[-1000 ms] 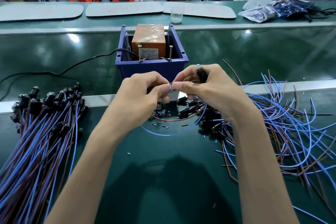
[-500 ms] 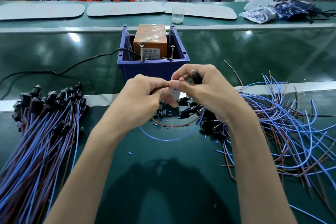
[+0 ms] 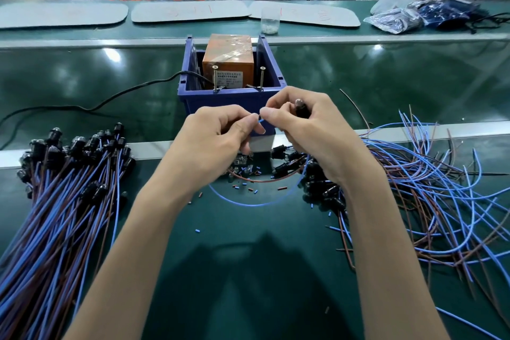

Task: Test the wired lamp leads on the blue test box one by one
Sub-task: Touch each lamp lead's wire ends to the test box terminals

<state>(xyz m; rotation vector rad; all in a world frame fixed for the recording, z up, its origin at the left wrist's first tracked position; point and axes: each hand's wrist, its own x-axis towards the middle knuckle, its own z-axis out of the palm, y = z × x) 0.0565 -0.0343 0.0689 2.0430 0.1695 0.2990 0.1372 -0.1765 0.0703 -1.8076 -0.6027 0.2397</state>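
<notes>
The blue test box (image 3: 231, 101) stands at the middle of the green table, holding an orange unit (image 3: 228, 59) and two upright screws (image 3: 215, 77) on its near rim. Just in front of it, my right hand (image 3: 309, 130) grips a black lamp holder (image 3: 300, 108) and pinches its blue lead. My left hand (image 3: 218, 141) pinches the tip of the same blue wire (image 3: 260, 119). The lead's blue and brown wires (image 3: 248, 203) loop down under both hands.
A tidy bundle of wired lamps (image 3: 63, 174) lies at the left. A loose tangle of leads (image 3: 430, 188) spreads at the right. Small cut insulation bits (image 3: 248, 174) lie under my hands. A black cable (image 3: 110, 102) runs from the box to the left. A clear cup (image 3: 270, 21) stands behind.
Both hands have stayed in front of the box. My fingertips have drawn slightly apart, so a short piece of blue wire now shows between them.
</notes>
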